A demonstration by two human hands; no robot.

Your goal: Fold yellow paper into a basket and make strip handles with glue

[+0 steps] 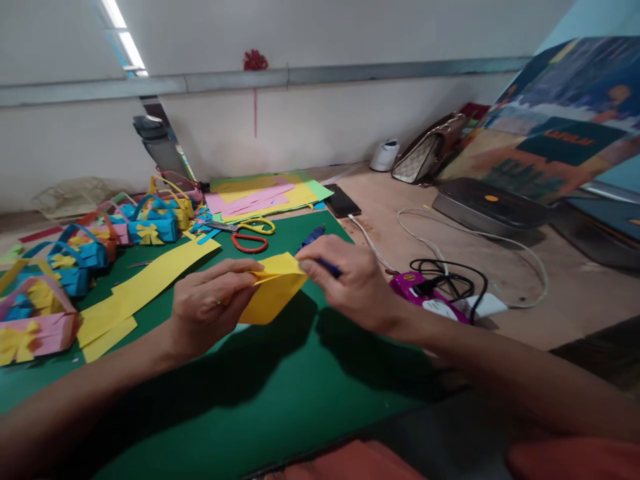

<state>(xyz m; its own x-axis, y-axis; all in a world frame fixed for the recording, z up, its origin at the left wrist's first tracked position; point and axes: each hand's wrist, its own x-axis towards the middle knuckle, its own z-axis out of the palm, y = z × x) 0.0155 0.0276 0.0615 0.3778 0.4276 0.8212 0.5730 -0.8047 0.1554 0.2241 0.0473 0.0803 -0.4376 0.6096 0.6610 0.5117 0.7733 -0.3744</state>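
A folded piece of yellow paper (273,300) is held up above the green cutting mat (280,413), its top part creased. My left hand (213,300) is closed on its left side, thumb and fingers pinching the fold. At the paper's upper right corner, my right hand (350,280) is closed, thumb and fingertips on the edge. A dark blue slim thing (329,267) shows within the right hand's grip; its kind cannot be made out. Just beyond that hand lies another blue object (313,236), partly hidden. Scissors (250,235) with red and yellow handles lie behind the paper.
Yellow paper strips (150,287) lie left of my hands. Several small paper baskets (153,230) with bows stand farther left. Coloured sheets (270,193), a phone (343,201) and a grey bottle (163,147) are behind. A purple power strip (425,293) with cables sits right.
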